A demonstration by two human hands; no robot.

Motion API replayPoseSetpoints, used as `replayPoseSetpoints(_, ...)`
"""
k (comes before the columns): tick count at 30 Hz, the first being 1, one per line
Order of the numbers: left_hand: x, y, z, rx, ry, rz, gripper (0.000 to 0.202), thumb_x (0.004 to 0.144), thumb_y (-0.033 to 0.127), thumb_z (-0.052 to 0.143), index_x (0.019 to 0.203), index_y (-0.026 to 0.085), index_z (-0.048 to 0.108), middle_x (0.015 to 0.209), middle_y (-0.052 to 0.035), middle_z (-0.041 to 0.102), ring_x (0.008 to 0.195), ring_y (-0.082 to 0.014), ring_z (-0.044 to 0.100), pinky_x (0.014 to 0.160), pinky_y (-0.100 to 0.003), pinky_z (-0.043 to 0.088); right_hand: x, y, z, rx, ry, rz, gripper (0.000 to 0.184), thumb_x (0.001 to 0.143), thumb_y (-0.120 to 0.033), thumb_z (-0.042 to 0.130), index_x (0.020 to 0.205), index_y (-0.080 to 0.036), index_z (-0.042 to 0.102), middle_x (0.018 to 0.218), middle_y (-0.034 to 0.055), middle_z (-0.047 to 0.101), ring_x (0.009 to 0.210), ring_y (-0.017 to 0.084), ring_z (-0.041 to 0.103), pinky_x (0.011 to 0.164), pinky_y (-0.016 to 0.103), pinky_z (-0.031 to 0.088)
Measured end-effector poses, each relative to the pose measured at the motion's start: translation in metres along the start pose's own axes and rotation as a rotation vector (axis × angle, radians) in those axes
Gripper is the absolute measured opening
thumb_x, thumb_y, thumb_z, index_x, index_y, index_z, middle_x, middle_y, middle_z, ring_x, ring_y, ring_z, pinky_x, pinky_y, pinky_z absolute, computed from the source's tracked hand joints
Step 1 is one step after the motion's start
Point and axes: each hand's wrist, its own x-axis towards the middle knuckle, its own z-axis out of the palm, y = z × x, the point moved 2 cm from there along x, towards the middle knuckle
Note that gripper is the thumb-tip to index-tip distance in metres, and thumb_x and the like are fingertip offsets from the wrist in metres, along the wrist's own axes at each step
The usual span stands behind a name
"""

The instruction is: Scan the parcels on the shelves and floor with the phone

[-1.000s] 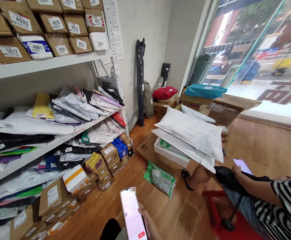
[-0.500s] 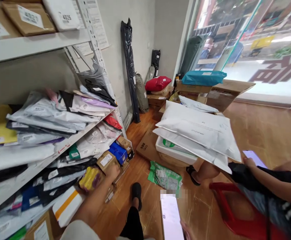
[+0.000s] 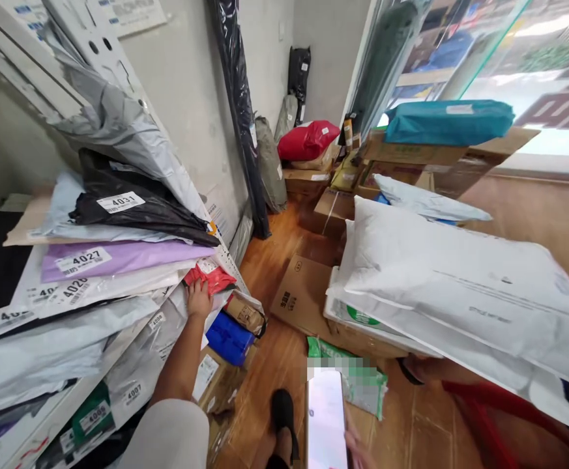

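My left hand [image 3: 199, 299] reaches into the lower shelf, its fingers resting against a red plastic parcel [image 3: 214, 276] at the shelf's right end; no grip on it shows. Beside that hand lie clear-wrapped white parcels, one labelled 4008. Below it are a blue parcel [image 3: 230, 337] and a brown carton [image 3: 218, 378]. At the bottom edge my right hand [image 3: 357, 448] is closed around a smartphone [image 3: 326, 420] with a bright screen, partly out of frame. A purple bag [image 3: 118, 259] marked 4027 and a black bag [image 3: 137, 205] marked 4031 lie on the shelf above.
A white metal shelf post [image 3: 118, 71] stands close to my left arm. On the right, large white padded bags [image 3: 460, 273] lie stacked on boxes. A green bag [image 3: 335, 355] and a flat carton [image 3: 298, 290] lie on the floor. A long black roll [image 3: 240, 111] leans on the wall.
The view has moved nearer the shelf's right end. My left hand has gone from a brown carton low down up to the red parcel. My right hand still holds the smartphone.
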Motion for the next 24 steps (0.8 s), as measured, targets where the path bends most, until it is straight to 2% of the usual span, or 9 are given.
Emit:
replayPoseSetpoints(3, -0.015, 0.001, -0.005, -0.156, 0.018, 0.013, 0.055, 0.077, 0.018, 0.06, 0.131, 0.011, 0.055, 0.143, -0.0168, 0.04, 0.134, -0.0311, 0.033, 0.114, -0.042, 0.025, 0.023, -0.019, 0.043, 0.018, -0.069, -0.002, 0.077, 0.068, -0.052, 0.073, 0.137, -0.03, 0.049, 0.132, 0.0085, 0.063, 0.114, 0.034, 0.063, 0.087, 0.046, 0.053)
replayPoseSetpoints(5, -0.033, 0.018, -0.018, -0.357, 0.048, -0.091, 0.048, 0.078, 0.021, 0.06, 0.124, 0.011, 0.059, 0.145, -0.0177, 0.036, 0.136, -0.0314, 0.031, 0.114, -0.043, 0.024, 0.032, -0.037, 0.073, -0.002, -0.147, -0.019, 0.08, 0.062, -0.041, 0.078, 0.136, -0.031, 0.048, 0.129, 0.0073, 0.065, 0.105, 0.033, 0.066, 0.08, 0.045, 0.054)
replayPoseSetpoints(7, -0.063, 0.048, -0.033, -0.681, -0.02, -0.213, 0.043, 0.083, 0.03, 0.057, 0.122, 0.014, 0.059, 0.145, -0.0173, 0.036, 0.137, -0.0315, 0.031, 0.113, -0.046, 0.026, 0.038, -0.054, 0.099, -0.019, -0.216, -0.059, 0.078, 0.057, -0.027, 0.079, 0.13, -0.03, 0.052, 0.122, 0.0047, 0.069, 0.097, 0.031, 0.068, 0.078, 0.042, 0.054)
replayPoseSetpoints(8, -0.083, 0.066, -0.041, -0.908, -0.141, -0.251, 0.043, 0.086, 0.037, 0.054, 0.124, 0.017, 0.057, 0.142, -0.0161, 0.041, 0.135, -0.0308, 0.035, 0.11, -0.047, 0.03, 0.041, -0.061, 0.111, -0.038, -0.251, -0.086, 0.071, 0.057, -0.022, 0.078, 0.124, -0.029, 0.055, 0.118, 0.0033, 0.071, 0.095, 0.029, 0.068, 0.077, 0.04, 0.053)
replayPoseSetpoints(11, -0.153, 0.12, -0.071, -1.635, -0.852, -0.308, 0.06, 0.089, 0.063, 0.038, 0.134, 0.024, 0.049, 0.133, -0.0148, 0.053, 0.121, -0.0339, 0.051, 0.094, -0.054, 0.044, 0.047, -0.075, 0.136, -0.116, -0.345, -0.159, 0.056, 0.058, -0.014, 0.075, 0.11, -0.027, 0.06, 0.103, -0.0001, 0.074, 0.088, 0.024, 0.067, 0.075, 0.034, 0.052)
replayPoseSetpoints(13, -0.187, 0.142, -0.097, -1.922, -1.103, -0.315, 0.068, 0.086, 0.071, 0.035, 0.138, 0.029, 0.044, 0.135, -0.0141, 0.053, 0.117, -0.0361, 0.054, 0.087, -0.057, 0.046, 0.049, -0.08, 0.147, -0.148, -0.374, -0.188, 0.051, 0.06, -0.013, 0.073, 0.106, -0.027, 0.06, 0.098, -0.0014, 0.074, 0.085, 0.022, 0.067, 0.075, 0.032, 0.051)
replayPoseSetpoints(15, -0.203, 0.152, -0.118, -2.072, -1.119, -0.297, 0.068, 0.085, 0.072, 0.038, 0.139, 0.03, 0.043, 0.135, -0.0138, 0.054, 0.114, -0.0363, 0.056, 0.083, -0.057, 0.048, 0.049, -0.083, 0.155, -0.166, -0.391, -0.196, 0.047, 0.061, -0.014, 0.072, 0.104, -0.026, 0.06, 0.095, -0.0016, 0.074, 0.084, 0.021, 0.066, 0.077, 0.032, 0.051)
replayPoseSetpoints(18, -0.208, 0.158, -0.139, -2.147, -0.984, -0.279, 0.067, 0.086, 0.068, 0.042, 0.139, 0.027, 0.045, 0.132, -0.0153, 0.056, 0.109, -0.0349, 0.057, 0.078, -0.053, 0.051, 0.046, -0.086, 0.162, -0.209, -0.408, -0.2, 0.041, 0.063, -0.018, 0.072, 0.102, -0.025, 0.06, 0.094, -0.0008, 0.073, 0.084, 0.021, 0.066, 0.077, 0.033, 0.05)
replayPoseSetpoints(24, -0.223, 0.174, -0.154, -2.181, -0.825, -0.392, 0.065, 0.089, 0.062, 0.042, 0.143, 0.026, 0.04, 0.136, -0.0146, 0.054, 0.107, -0.0331, 0.059, 0.079, -0.052, 0.053, 0.036, -0.097, 0.16, -0.329, -0.476, -0.22, 0.039, 0.065, -0.02, 0.068, 0.102, -0.025, 0.057, 0.095, -0.0004, 0.07, 0.085, 0.022, 0.064, 0.08, 0.036, 0.049)
